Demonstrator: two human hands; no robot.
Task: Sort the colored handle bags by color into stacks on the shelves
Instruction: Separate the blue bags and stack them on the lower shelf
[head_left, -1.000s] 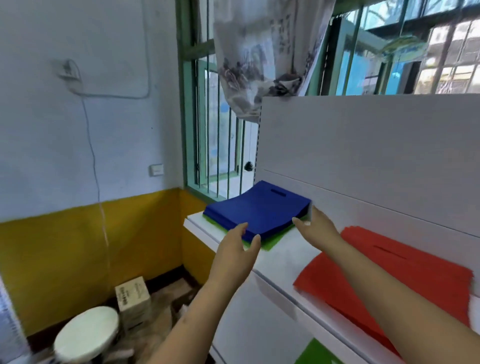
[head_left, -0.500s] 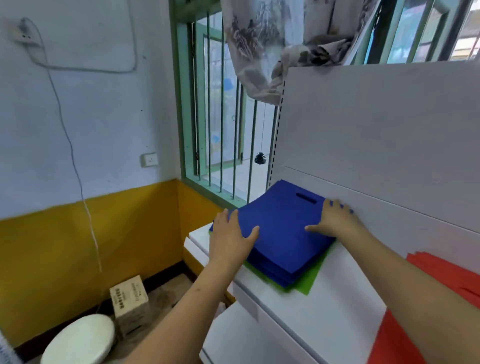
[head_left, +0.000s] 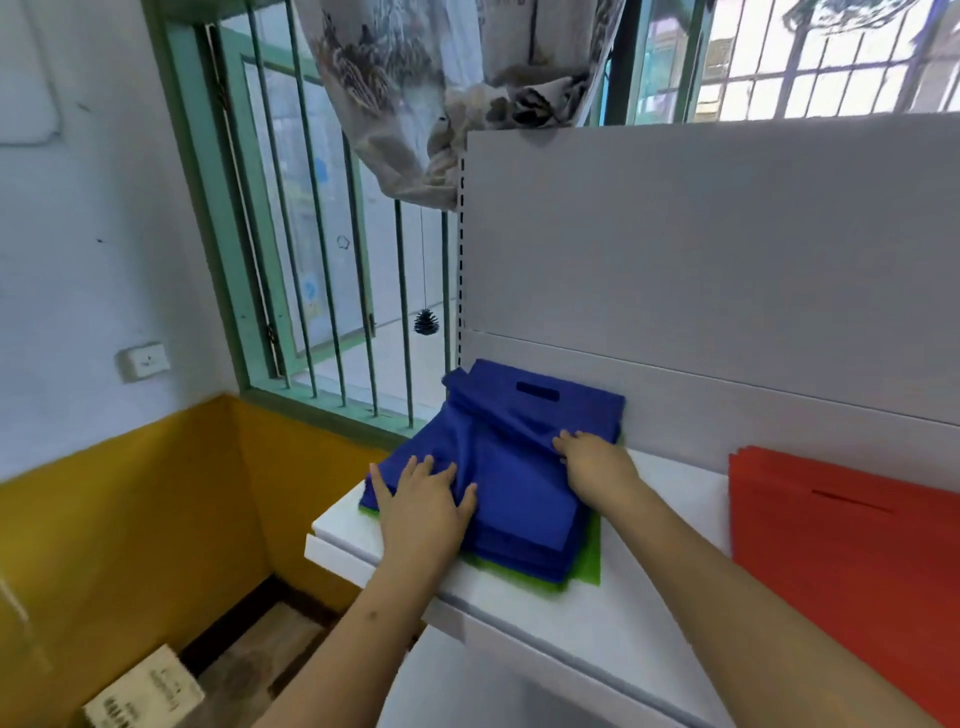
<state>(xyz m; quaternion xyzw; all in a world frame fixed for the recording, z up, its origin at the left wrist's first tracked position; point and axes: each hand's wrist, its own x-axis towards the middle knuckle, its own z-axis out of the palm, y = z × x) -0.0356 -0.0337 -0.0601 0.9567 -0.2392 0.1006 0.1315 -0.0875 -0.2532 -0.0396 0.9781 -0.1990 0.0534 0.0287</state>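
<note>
Shelf (head_left: 613, 623), white, running from the window corner off to the person's right; backboard behind.

Red bags (head_left: 841, 530), flat stack at the right end of the shelf, well apart from both hands, handle slot showing.

Blue bags (head_left: 524, 499), stack at the left end of the shelf, touching the backboard, long axis running from the front edge toward the back; handle cut-out at the far end. Top layer rucked into a diagonal fold between the hands.

Green bag (head_left: 589, 558), beneath the blue stack, only its front and right margins showing; wrong colour for this pile, so likely the piece to be pulled out next.

Left hand (head_left: 423, 501), palm down on the near left corner of the blue stack, fingers spread and fairly straight, pressing.

Right hand (head_left: 595, 462), further back on the stack's right side and nearer the green margin; fingertips seem to press into the fold, though a pinch cannot be ruled out.
</note>
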